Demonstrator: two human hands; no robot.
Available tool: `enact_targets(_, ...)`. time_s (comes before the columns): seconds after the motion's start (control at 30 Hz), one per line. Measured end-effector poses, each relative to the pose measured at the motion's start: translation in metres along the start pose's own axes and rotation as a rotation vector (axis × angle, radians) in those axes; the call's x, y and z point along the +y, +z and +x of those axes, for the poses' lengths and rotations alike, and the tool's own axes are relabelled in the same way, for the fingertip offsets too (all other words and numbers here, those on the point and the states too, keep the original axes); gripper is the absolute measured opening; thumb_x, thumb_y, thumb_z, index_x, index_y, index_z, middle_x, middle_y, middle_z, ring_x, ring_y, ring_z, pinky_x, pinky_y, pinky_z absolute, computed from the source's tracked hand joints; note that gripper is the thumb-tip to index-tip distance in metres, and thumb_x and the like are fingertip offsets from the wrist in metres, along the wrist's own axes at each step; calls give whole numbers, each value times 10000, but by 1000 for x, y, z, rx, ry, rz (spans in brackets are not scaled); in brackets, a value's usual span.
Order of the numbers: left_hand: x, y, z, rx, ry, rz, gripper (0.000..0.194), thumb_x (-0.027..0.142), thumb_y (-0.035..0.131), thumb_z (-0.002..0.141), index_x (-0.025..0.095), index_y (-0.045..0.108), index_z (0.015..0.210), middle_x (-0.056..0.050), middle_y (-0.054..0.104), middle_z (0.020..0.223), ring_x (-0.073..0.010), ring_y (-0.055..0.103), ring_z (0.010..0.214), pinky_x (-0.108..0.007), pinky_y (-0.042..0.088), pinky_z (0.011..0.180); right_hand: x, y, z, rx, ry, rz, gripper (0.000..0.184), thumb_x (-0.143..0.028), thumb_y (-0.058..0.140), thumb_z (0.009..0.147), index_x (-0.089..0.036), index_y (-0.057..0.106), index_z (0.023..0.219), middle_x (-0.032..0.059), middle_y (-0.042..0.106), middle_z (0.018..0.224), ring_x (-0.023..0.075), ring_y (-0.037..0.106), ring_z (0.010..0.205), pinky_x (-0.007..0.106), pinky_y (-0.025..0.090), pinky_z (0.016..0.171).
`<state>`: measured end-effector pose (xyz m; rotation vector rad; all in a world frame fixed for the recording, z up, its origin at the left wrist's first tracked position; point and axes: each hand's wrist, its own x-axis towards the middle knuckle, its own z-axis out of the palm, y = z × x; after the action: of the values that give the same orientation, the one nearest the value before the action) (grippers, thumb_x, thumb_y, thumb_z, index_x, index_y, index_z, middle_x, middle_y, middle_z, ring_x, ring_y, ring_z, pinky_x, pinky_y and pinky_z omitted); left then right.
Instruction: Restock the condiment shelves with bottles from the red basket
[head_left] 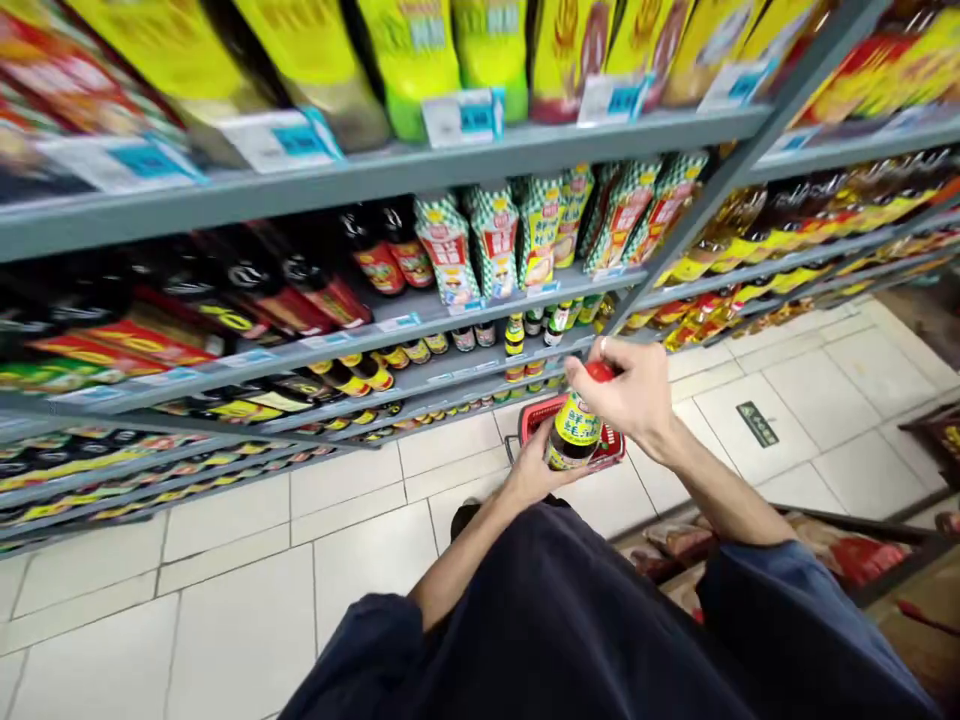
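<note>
A dark sauce bottle [576, 432] with a yellow-green label and a red cap is held upright in front of my body. My left hand [531, 468] cups its lower part from the left and below. Around the red cap [600, 371], the fingers of my right hand [634, 388] are closed; a ring shows on one finger. Behind and beneath the bottle, a red shopping basket [541, 411] is partly hidden by my hands and the bottle, so its contents cannot be made out.
Grey shelving [420, 165] full of sauce bottles and pouches runs along the front and left. White floor tiles [360, 515] lie below, with a dark floor sign [757, 424] at right. A low display with packaged goods [862, 556] stands close by my right arm.
</note>
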<state>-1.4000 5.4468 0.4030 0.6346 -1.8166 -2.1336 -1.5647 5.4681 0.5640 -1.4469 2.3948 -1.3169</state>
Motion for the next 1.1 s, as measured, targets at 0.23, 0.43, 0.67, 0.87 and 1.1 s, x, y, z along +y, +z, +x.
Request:
enact_targets(0.23, 90, -63, -64, 20, 118, -267, 866, 476, 995, 562, 137, 646, 1278, -154, 729, 1283, -314, 696, 1172, -409, 555, 1020, -55, 15, -31, -62, 10, 668, 438, -597, 634, 950, -226, 693, 1175, 17, 684, 857, 154, 640, 737, 291, 565, 675)
enact_targets(0.43, 96, -113, -108, 295, 183, -339, 800, 725, 775, 759, 164, 611, 1306, -154, 710, 1322, -301, 695, 1186, -394, 564, 1017, -92, 100, -113, -334, 251, 880, 751, -601, 734, 884, -231, 543, 1509, 113, 596, 1502, 296, 575, 1370, 455, 487, 1169)
enact_targets(0.67, 73, -157, -170, 368, 55, -335, 764, 771, 231, 997, 241, 577, 1425, -94, 619, 1496, -260, 583, 1390, -413, 484, 1168, -139, 161, -158, -425, 368, 962, 864, -573, 744, 881, -265, 410, 1616, 75, 532, 1578, 304, 512, 1443, 476, 432, 1223)
enact_targets(0.87, 24, -175, -229, 460, -78, -336, 705, 720, 464, 979, 216, 548, 1464, -140, 601, 1505, -284, 529, 1444, -418, 489, 1166, -147, 195, -214, -510, 423, 955, 833, -549, 788, 855, -297, 466, 1581, 75, 593, 1520, 287, 572, 1377, 482, 444, 1200)
enact_targets(1.1, -8, -176, -256, 451, -171, -453, 709, 716, 535, 950, 201, 558, 1438, -168, 627, 1462, -304, 617, 1347, -454, 532, 1116, -143, 211, -249, -553, 530, 860, 750, -486, 755, 902, -319, 470, 1574, 68, 606, 1500, 260, 634, 1260, 470, 535, 1094)
